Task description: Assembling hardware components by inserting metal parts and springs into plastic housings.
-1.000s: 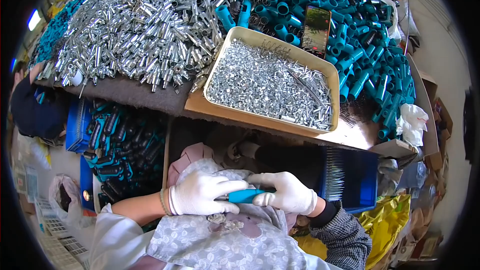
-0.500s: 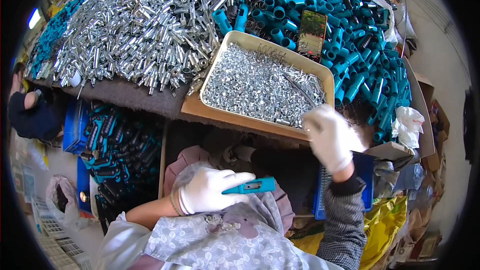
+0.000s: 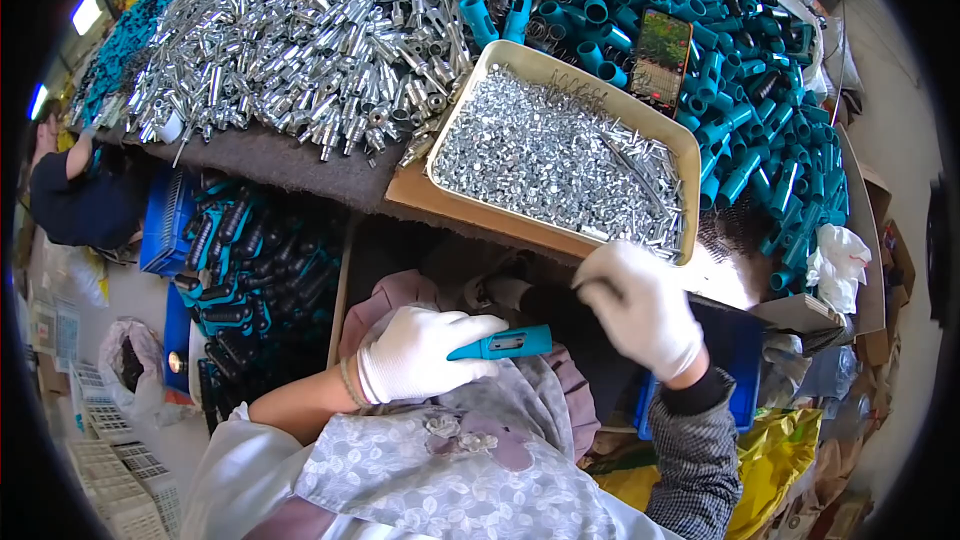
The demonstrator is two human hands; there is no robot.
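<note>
My left hand [image 3: 425, 355], in a white glove, is closed around a teal plastic sleeve [image 3: 515, 342] held over my lap. The sleeve lies nearly level, its slotted side facing up and its free end pointing right. My right hand [image 3: 640, 310], also gloved, is just below the near edge of a cream tray [image 3: 560, 237]. Its thumb and fingers are curled together in a pinch; anything between them is too small or hidden. Small silvery metal pieces [image 3: 530, 150] fill the tray. A thin dark tool [image 3: 637, 168] and a few springs lie among them.
Silvery metal tubes [image 3: 300, 40] are heaped left of the tray, and teal sleeves [image 3: 740, 130] right of it. A phone [image 3: 661, 60] leans among the sleeves. Teal-and-black parts [image 3: 235, 290] fill a bin below left. Another person [image 3: 85, 195] sits far left.
My right hand has drawn back from the tray's near edge, down and a little left toward the sleeve. The left hand keeps its hold. The whole view has shifted slightly.
</note>
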